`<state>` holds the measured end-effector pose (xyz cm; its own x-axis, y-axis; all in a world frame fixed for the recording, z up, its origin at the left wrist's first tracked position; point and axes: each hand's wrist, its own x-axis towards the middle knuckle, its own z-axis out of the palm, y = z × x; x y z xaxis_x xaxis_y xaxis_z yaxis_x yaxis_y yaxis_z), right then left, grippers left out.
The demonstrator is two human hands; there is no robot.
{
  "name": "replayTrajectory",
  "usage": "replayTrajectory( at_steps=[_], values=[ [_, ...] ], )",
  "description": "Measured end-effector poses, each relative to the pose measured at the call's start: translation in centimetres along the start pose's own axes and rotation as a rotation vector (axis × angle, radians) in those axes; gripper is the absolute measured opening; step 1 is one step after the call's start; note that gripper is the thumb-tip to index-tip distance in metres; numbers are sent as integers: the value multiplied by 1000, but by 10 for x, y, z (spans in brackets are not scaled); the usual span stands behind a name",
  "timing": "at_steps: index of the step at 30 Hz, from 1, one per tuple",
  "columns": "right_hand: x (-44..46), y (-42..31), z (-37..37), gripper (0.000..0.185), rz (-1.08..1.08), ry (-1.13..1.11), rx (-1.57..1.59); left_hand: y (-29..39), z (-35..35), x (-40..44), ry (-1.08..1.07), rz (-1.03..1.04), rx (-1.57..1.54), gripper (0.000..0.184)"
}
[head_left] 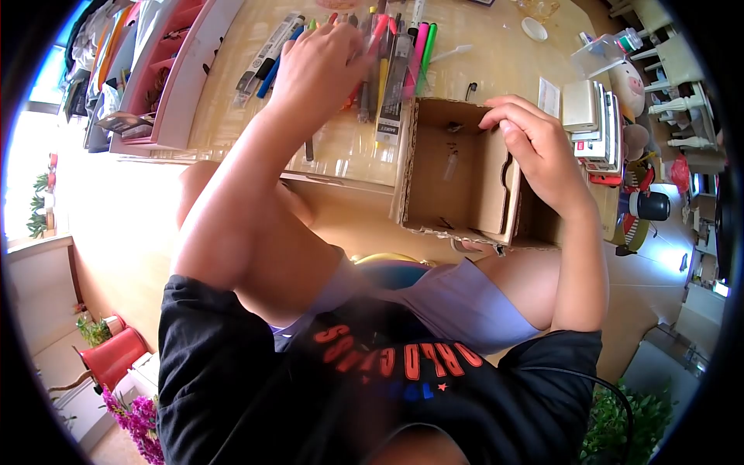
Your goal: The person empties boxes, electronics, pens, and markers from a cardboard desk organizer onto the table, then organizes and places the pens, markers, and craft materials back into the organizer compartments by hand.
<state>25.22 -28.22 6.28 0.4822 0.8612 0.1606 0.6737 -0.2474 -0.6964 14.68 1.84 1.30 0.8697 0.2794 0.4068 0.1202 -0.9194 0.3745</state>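
At the far side of the table, my left hand [322, 66] is curled down over a spread of pens, its fingertips hidden. A pink-red pen [379, 29] is against its thumb side; whether the fingers grip it I cannot see. My right hand [536, 147] is closed over the upper right rim of a cardboard box [446, 186], which has a divider and stands at the table's front edge above my lap. Between hand and box lie a pink marker [416, 58], a green marker [428, 58] and a flat packaged pen [391, 108]. Small bits lie inside the box.
A pink-and-white organizer [174, 93] stands at the left of the table [341, 155]. Black and blue markers [271, 58] lie beside it. On the right are stacked small boxes [593, 124], a clear container [597, 58] and a white lid [534, 29]. A dark cup [651, 206] is farther right.
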Motion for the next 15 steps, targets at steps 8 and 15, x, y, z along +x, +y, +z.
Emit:
replayTrajectory(
  at_steps=[8,15],
  values=[
    [-1,1,-1,18,2,-22,-9,-1,0,8,-113,-16,121,29],
    [-2,0,0,22,-14,58,122,13,-11,15,127,-9,-253,25]
  ],
)
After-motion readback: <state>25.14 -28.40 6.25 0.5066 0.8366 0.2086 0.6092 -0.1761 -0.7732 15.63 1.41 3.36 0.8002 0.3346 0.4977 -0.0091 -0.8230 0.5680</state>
